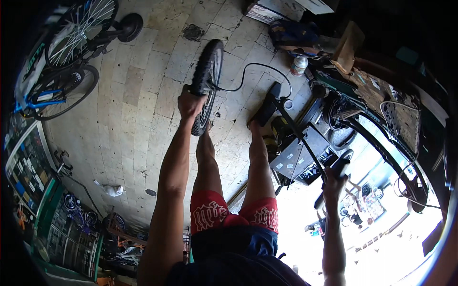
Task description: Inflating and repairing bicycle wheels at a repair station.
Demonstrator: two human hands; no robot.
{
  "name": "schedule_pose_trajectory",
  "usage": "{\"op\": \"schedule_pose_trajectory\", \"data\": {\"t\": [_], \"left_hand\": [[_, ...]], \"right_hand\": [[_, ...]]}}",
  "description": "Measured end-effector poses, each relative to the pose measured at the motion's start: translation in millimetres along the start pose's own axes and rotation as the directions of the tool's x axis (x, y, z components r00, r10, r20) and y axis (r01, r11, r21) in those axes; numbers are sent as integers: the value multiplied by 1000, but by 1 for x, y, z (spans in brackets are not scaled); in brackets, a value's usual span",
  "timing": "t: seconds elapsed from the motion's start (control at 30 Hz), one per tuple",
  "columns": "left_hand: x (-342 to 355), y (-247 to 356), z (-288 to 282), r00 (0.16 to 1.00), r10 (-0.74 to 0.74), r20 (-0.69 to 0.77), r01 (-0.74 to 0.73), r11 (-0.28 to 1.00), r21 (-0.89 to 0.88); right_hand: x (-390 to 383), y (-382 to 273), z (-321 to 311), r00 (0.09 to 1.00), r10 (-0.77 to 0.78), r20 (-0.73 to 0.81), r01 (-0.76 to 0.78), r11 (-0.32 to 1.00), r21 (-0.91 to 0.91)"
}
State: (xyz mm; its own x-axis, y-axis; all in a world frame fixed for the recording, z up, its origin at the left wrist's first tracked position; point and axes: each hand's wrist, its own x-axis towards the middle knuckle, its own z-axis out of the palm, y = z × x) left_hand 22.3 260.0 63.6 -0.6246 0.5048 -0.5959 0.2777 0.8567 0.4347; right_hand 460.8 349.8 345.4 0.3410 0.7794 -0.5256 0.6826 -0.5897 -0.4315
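My left hand (192, 102) is closed around the knobby black tire of a bicycle wheel (208, 64), which stands upright on the tiled floor by my left foot. A thin black hose (244, 70) runs in a loop from the wheel's spokes and rim to the foot of a floor pump (299, 132). My right hand (334, 185) grips the pump's wide black handle (339, 168) at the upper end of the rod. The pump leans out to the right. My right foot, in a dark shoe (266, 106), is at its base. Where the hose meets the valve is too small to make out.
Bicycles (78, 35) stand at the far left. A metal toolbox (298, 157) and a cluttered workbench (377, 90) are on the right, with a plastic jar (299, 66) beside them. A crumpled white bag (112, 190) lies on the floor near glass display cases (71, 233).
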Motion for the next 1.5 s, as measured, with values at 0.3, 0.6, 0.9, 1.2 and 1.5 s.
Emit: {"op": "schedule_pose_trajectory", "data": {"t": [0.3,0.6,0.9,1.2,1.5], "left_hand": [[33,-145,-7,951,-262,-162,252,965,-77],[1,-229,0,854,-510,-106,495,858,-135],[-15,-230,18,841,-527,-128,504,846,-173],[-10,-160,45,896,-427,-122,409,900,-152],[-38,-105,55,901,-432,-41,429,901,-59]], "right_hand": [[78,61,93,950,43,-309,-100,980,-170],[112,73,117,965,198,-173,-228,957,-179],[14,-2,-22,967,97,236,-89,995,-45],[26,19,14,958,272,-92,-273,962,2],[74,24,74,878,462,-127,-453,886,97]]}}
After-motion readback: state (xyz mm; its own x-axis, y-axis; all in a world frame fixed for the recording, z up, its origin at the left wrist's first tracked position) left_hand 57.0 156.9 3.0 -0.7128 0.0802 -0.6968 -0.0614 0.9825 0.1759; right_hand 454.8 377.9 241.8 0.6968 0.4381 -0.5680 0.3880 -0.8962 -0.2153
